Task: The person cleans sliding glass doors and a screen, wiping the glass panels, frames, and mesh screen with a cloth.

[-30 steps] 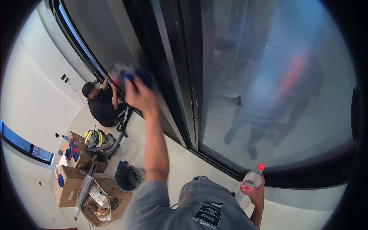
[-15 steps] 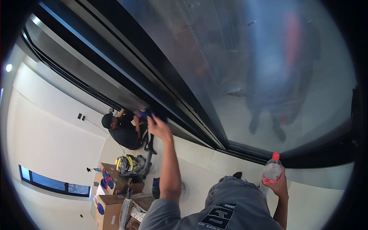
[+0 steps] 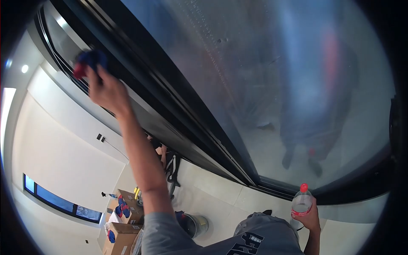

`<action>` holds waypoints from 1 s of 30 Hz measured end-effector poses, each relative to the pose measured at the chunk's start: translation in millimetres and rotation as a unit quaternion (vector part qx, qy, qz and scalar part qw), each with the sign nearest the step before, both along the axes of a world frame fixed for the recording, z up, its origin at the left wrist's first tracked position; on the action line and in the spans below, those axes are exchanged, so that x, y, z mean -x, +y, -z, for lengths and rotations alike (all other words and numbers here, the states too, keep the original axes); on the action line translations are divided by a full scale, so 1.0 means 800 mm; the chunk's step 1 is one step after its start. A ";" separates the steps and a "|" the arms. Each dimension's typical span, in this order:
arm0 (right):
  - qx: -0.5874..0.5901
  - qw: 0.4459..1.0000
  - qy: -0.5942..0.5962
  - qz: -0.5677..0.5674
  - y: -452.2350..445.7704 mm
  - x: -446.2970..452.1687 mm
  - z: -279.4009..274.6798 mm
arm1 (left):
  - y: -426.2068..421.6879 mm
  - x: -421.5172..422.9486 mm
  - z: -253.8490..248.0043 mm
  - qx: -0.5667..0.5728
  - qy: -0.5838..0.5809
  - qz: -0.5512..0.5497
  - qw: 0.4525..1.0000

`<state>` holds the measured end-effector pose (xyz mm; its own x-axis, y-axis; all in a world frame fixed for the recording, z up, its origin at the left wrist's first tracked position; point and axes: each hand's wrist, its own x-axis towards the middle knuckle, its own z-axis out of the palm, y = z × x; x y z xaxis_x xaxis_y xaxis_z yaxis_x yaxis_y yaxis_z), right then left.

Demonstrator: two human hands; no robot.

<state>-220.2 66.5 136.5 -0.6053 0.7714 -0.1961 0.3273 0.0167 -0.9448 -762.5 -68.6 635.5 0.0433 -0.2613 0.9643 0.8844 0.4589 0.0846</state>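
Note:
My left hand [image 3: 109, 94] is raised at the upper left, its fingers closed on a blue and red cloth [image 3: 94, 60]. The cloth is against or just in front of the dark frame of the glass door; contact is hard to tell. Low on the right, my right hand [image 3: 311, 217] is wrapped round a clear plastic bottle [image 3: 301, 203] with a red cap and red label. The bottle stands upright near the bottom of the large glass pane [image 3: 272, 93], which shows water drops and a blurred reflection.
Behind my left forearm, a person's legs [image 3: 172, 165] show on the floor, the rest mostly hidden. A bucket [image 3: 199, 226] stands beside my arm. Cardboard boxes [image 3: 123, 238] with blue and red cloths are at the lower left, a partly hidden yellow vacuum near them.
My left hand has moved up and to the left along the frame with the cloth. The view has turned, and my arm now covers much of the other person. The bottle remains in my right hand.

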 end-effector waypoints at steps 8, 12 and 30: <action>0.007 0.999 0.012 0.048 -0.013 -0.013 0.019 | 0.017 -0.031 -0.057 0.051 0.052 0.008 0.997; 0.002 0.999 0.011 0.040 -0.004 -0.021 0.038 | 0.016 -0.023 -0.049 0.060 0.039 -0.040 0.997; -0.038 0.993 0.107 -0.026 0.032 -0.035 0.019 | -0.011 -0.086 0.126 0.282 -0.141 -0.045 0.948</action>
<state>-192.1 91.9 121.4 -0.6657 0.7462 -0.0011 0.1169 0.1028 -0.9878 -693.9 -77.6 534.6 -0.2394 0.2913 0.9262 0.8187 0.5734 0.0313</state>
